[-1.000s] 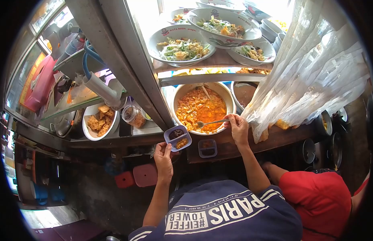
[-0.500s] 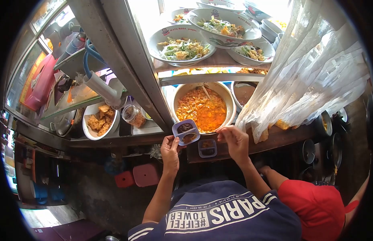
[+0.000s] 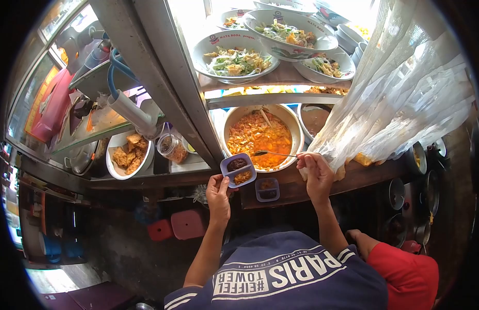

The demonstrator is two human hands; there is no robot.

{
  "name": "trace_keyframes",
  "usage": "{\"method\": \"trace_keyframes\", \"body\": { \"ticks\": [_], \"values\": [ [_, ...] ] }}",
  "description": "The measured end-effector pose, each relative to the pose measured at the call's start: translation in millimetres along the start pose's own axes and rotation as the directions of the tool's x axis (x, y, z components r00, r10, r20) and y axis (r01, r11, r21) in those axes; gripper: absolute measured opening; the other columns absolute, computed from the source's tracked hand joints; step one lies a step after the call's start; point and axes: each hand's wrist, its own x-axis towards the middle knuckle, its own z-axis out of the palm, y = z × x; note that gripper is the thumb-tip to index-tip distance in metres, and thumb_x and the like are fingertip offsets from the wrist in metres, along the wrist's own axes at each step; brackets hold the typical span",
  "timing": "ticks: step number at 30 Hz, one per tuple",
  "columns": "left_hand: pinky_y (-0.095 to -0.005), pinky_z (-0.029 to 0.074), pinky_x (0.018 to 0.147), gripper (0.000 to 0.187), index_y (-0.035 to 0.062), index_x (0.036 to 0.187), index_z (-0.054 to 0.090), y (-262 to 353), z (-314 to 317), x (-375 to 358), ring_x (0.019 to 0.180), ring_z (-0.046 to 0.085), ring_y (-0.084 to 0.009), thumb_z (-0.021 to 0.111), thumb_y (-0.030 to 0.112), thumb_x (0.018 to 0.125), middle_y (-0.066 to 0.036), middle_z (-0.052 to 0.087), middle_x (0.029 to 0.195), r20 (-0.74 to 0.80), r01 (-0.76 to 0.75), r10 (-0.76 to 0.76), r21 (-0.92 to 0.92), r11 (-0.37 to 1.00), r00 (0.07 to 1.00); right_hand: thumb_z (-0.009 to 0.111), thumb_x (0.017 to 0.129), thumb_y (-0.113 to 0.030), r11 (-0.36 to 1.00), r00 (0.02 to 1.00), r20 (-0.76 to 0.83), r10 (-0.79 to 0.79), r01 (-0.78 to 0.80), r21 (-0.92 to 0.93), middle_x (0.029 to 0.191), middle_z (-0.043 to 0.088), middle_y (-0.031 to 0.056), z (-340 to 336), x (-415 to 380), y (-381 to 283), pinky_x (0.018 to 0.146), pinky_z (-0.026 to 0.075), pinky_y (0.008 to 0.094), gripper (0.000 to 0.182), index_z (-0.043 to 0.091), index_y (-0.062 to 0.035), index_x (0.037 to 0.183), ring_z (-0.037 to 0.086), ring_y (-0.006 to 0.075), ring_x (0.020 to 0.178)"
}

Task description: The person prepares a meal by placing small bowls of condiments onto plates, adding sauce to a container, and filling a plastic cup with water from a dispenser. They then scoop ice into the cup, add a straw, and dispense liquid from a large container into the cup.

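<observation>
Two hands are busy here, and both are ours. Our left hand (image 3: 218,201) pinches the lilac two-compartment condiment dish (image 3: 239,171) at its near-left edge, thumb on the rim. Our right hand (image 3: 318,181) pinches the slender metal spoon (image 3: 280,154) by its handle end, between thumb and forefinger, as far as we can see.

From those right fingers, the spoon lies leftward, its long axis running almost straight across our view. It points toward the left hand, its bowl over the near part of the orange-red stew (image 3: 260,134) in the round basin (image 3: 297,132), just beside the dish's far-right corner. The dish is nearly square, without a clear long axis; its divider slants away toward the right, with dark paste on the far side and orange relish on the near.

A second two-compartment dish (image 3: 267,190) rests on the wooden counter (image 3: 301,194), between our hands.
</observation>
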Motion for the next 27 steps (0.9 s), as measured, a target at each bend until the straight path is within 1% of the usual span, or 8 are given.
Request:
{"method": "trace_keyframes", "body": {
  "ticks": [3,5,10,15,17,18,22,27],
  "values": [
    [-0.0229,0.051,0.063,0.007,0.0035,0.099,0.056,-1.1,-7.8,-3.7,0.072,0.058,-0.0067,0.055,0.009,0.095,-0.002,0.062,0.089,-0.042,-0.012,0.012,0.006,1.0,0.999,0.055,0.095,-0.006,0.966,0.998,0.044,-0.049,0.059,-0.252,0.088,0.066,0.0092,1.6,0.2,16.0,0.072,0.051,0.0254,0.014,0.065,0.0037,0.095,0.063,0.0129,0.076],
    [-0.0217,0.049,0.06,0.007,0.0039,0.099,0.056,-3.4,-13.1,-5.9,0.069,0.057,-0.0057,0.055,0.009,0.095,-0.001,0.061,0.087,-0.061,-0.014,0.015,0.008,1.0,0.998,0.058,0.092,-0.005,0.854,0.959,0.187,-0.211,0.274,-0.442,0.09,0.067,0.0117,8.2,-0.3,29.2,0.073,0.051,0.0288,0.011,0.065,0.0022,0.095,0.064,0.0205,0.079],
    [-0.0191,0.043,0.057,0.008,0.0073,0.096,0.056,-13.6,-23.9,-13.6,0.065,0.052,-0.0031,0.053,0.015,0.097,0.003,0.059,0.08,-0.125,-0.015,0.012,-0.023,1.0,0.992,0.062,0.089,-0.013,0.77,0.915,0.39,-0.101,0.32,-0.551,0.098,0.066,0.0112,18.2,-2.6,54.0,0.084,0.047,0.0347,0.017,0.067,-0.0017,0.101,0.059,0.0255,0.096],
    [-0.0196,0.043,0.067,0.011,0.0095,0.092,0.054,-29.7,-32.5,-18.4,0.074,0.049,-0.0024,0.05,0.017,0.099,0.004,0.053,0.082,-0.174,-0.053,0.043,-0.051,0.997,0.984,0.061,0.089,-0.013,0.71,0.919,0.278,-0.281,0.394,-0.584,0.103,0.065,0.0122,11.0,-10.1,20.8,0.078,0.048,0.0352,0.019,0.064,-0.0033,0.106,0.059,0.0261,0.092],
    [-0.0216,0.045,0.075,0.011,0.0107,0.091,0.052,-33.8,-36.8,-21.6,0.08,0.053,-0.005,0.049,0.017,0.099,0.003,0.053,0.085,-0.168,0.007,-0.021,-0.079,0.997,0.985,0.057,0.091,-0.01,0.863,0.991,0.065,-0.12,0.137,-0.487,0.097,0.065,0.0126,-3.5,-29.7,25.6,0.072,0.048,0.0353,0.014,0.064,-0.0028,0.1,0.061,0.0271,0.086],
    [-0.0216,0.045,0.075,0.011,0.0107,0.091,0.052,-35.7,-38.4,-22.5,0.08,0.053,-0.005,0.049,0.017,0.099,0.003,0.053,0.085,-0.168,0.01,-0.023,-0.079,0.997,0.985,0.053,0.093,-0.007,0.871,1.0,0.03,-0.01,0.023,-0.49,0.091,0.065,0.0137,-9.3,-40.4,34.3,0.067,0.048,0.0316,0.013,0.065,-0.001,0.095,0.063,0.0198,0.076],
    [-0.0233,0.046,0.075,0.015,0.0105,0.09,0.053,-44.8,-44.7,-22.0,0.079,0.054,-0.0066,0.047,0.02,0.1,0.002,0.054,0.084,-0.138,0.038,-0.047,-0.063,0.997,0.989,0.058,0.091,-0.012,0.824,0.983,0.069,0.169,-0.103,-0.557,0.083,0.066,0.0136,-20.0,-85.1,116.1,0.064,0.048,0.0316,0.015,0.065,0.0009,0.094,0.063,0.0168,0.071],
    [-0.0222,0.045,0.071,0.027,0.0072,0.093,0.055,-57.0,-55.1,-15.1,0.074,0.053,-0.0063,0.04,0.028,0.103,0.001,0.053,0.081,-0.108,0.167,-0.164,0.017,0.986,0.981,0.065,0.087,-0.02,0.703,0.821,0.061,0.568,-0.445,-0.555,0.069,0.066,0.0117,-9.1,-96.1,148.3,0.058,0.048,0.0305,0.022,0.068,0.0022,0.091,0.063,0.0145,0.06]
  ]
}}
